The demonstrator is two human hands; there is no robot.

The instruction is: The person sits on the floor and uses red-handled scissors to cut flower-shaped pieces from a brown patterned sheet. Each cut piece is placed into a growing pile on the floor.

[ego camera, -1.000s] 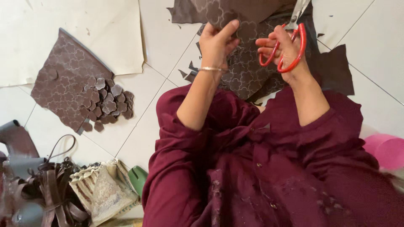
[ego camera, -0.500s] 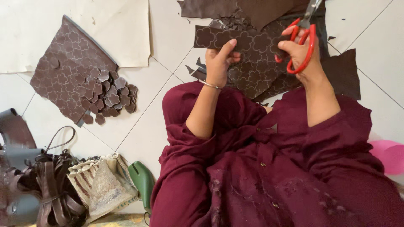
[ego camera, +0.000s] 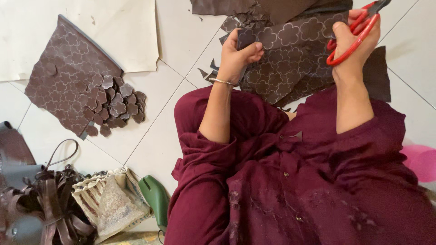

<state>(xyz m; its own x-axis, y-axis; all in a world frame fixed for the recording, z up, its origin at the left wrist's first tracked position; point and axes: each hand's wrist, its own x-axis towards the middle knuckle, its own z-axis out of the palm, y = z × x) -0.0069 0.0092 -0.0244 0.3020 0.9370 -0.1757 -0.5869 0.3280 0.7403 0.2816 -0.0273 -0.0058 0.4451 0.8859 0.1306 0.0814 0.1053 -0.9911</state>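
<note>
1. Since the earlier frame, both hands have shifted toward the upper right of the view, and the scissors now sit at the top right corner, their blades cut off by the frame edge.
2. Left hand [ego camera: 238, 56]: grip clamped on the near edge of the brown patterned sheet [ego camera: 290, 59], thumb on top, fingers curled beneath. The sheet lies partly lifted over the floor [ego camera: 181, 50], just beyond the knees.
3. Right hand [ego camera: 352, 47]: fingers closed through the red scissors [ego camera: 356, 34] — blade position cannot be told.
4. Key relation: the sheet stretches between the hands, its long axis running left to right; the scissors stand at its right edge, the left hand at its left. The right hand is nearer the uncut flower outlines.
5. Containers: a woven bag [ego camera: 106, 202] at lower left, contents unclear. No bin holds the cut flower pieces [ego camera: 118, 104] — they are heaped loose on a second patterned sheet [ego camera: 68, 86], well apart to the left.
</note>
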